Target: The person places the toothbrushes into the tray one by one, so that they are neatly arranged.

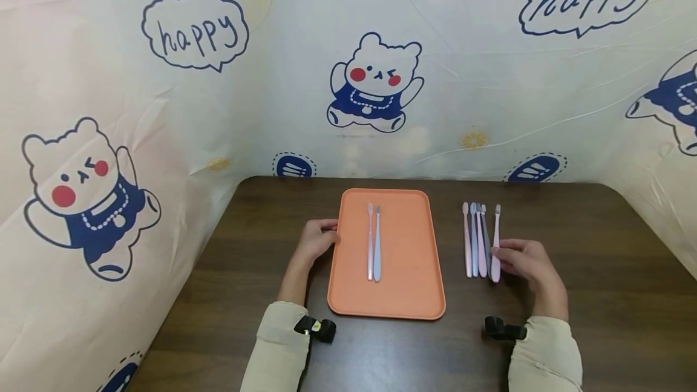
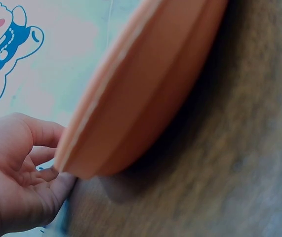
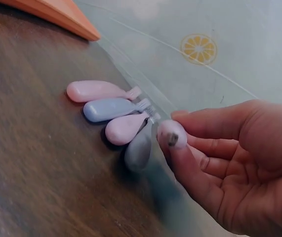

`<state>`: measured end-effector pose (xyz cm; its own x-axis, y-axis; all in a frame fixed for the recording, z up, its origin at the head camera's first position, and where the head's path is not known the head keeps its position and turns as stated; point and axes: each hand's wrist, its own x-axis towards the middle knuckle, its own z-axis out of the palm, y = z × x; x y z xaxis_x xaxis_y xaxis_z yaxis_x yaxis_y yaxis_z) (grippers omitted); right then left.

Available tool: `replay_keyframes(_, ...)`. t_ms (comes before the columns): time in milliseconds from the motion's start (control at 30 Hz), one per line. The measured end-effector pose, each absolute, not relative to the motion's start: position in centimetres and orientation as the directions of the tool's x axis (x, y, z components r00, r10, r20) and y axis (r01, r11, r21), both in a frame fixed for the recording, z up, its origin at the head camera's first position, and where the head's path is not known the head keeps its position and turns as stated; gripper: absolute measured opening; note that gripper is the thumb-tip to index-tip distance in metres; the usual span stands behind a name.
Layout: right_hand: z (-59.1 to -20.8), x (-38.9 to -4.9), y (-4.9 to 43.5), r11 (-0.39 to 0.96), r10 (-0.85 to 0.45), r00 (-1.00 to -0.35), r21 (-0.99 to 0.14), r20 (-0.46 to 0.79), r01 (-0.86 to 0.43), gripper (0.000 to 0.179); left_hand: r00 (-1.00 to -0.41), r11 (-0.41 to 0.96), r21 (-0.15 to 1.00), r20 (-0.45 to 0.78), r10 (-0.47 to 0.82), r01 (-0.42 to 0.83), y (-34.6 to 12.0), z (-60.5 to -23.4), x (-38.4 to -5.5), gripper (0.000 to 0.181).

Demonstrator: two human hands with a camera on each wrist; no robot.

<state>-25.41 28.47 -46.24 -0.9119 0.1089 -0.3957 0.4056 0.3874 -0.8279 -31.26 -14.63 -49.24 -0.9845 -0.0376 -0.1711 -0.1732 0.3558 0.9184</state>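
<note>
On the right side of the worktop (image 1: 615, 271), your right hand (image 1: 528, 260) held a lilac toothbrush (image 1: 495, 268) pinched between thumb and fingers, so that grip was narrow and filled by the handle. Its long axis ran away from you, bristles at the far end and handle toward you, and your hand met it from its right side. Just to its left lay a row of four more: a pink toothbrush (image 1: 467, 253) outermost, then a blue toothbrush (image 1: 474, 250), a paler pink toothbrush (image 1: 481, 259) and a grey toothbrush (image 1: 486, 238), the grey one slanted and closest to the one you held. Farther left, past that row, sat the orange tray (image 1: 386, 298), so all four lay between your right grip and the tray's right edge. On the tray, a pink brush (image 1: 370, 250) and a light blue brush (image 1: 377, 253) lay side by side, their long axes close to the held one's direction. Your left hand (image 1: 317, 239) pinched the tray's left rim, on the side away from the row, which left your right hand much the nearer to the row. The right wrist view showed the held handle almost end-on, so you could not tell whether it touched the worktop.
</note>
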Motion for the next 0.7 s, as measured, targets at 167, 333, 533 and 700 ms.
replay_keyframes(167, -46.2, -25.5, 28.2, 0.372, 0.080, -0.930, -0.855, -0.359, 0.362, 0.061, -0.983, 0.358, 0.916, -0.177, -0.041, -0.180, -14.7, -49.2, -31.2, 0.045)
replay_keyframes(333, -45.7, -25.4, 27.8, 0.398, 0.067, -0.937, -0.852, -0.344, 0.341, 0.060, -0.984, 0.352, 0.920, -0.174, -0.035, -0.175, -14.6, -49.2, -31.2, 0.046)
replay_keyframes(533, -45.2, -25.4, 27.2, 0.400, 0.058, -0.935, -0.850, -0.350, 0.343, 0.061, -0.985, 0.352, 0.921, -0.168, -0.033, -0.169, -14.7, -49.2, -31.2, 0.046)
replay_keyframes(700, -45.3, -25.6, 26.8, 0.383, 0.039, -0.940, -0.864, -0.339, 0.328, 0.060, -0.987, 0.354, 0.922, -0.158, -0.032, -0.159, -14.6, -49.3, -31.2, 0.046)
